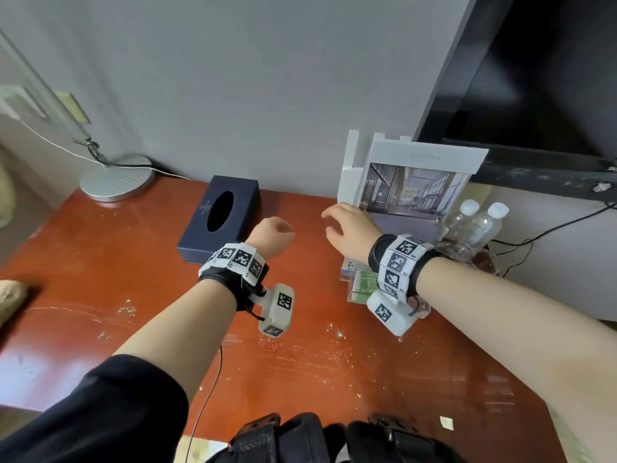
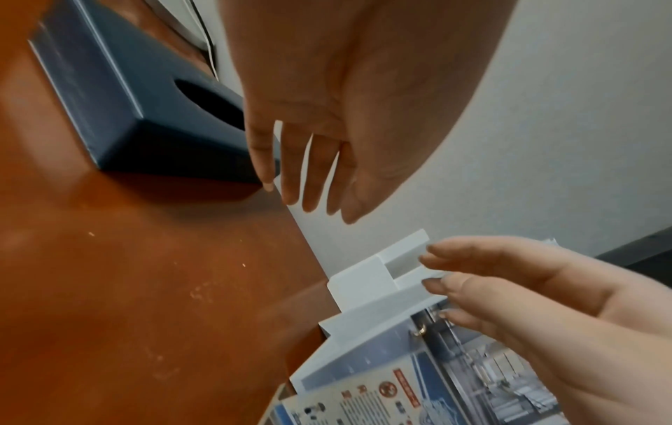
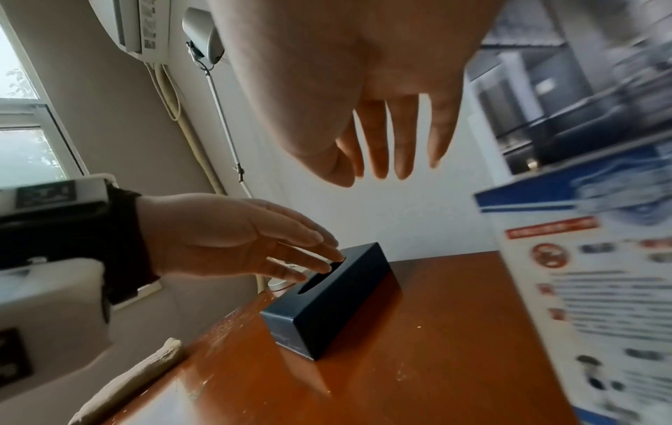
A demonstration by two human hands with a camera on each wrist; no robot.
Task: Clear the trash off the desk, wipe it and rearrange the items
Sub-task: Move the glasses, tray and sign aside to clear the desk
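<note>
My left hand is spread and holds nothing; the blue tissue box lies just past it, long side toward the surface's back edge; my right hand, also spread, is farther.

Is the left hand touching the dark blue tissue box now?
Apart. In the right wrist view the left hand hovers with straight fingers above the tissue box, and wall shows between the fingertips and its top.

both hands hovering, holding nothing

left hand is reaching toward twelve o'clock, fingers loosely extended; right hand is angling toward eleven o'clock, fingers spread and relaxed, palm down.
</note>
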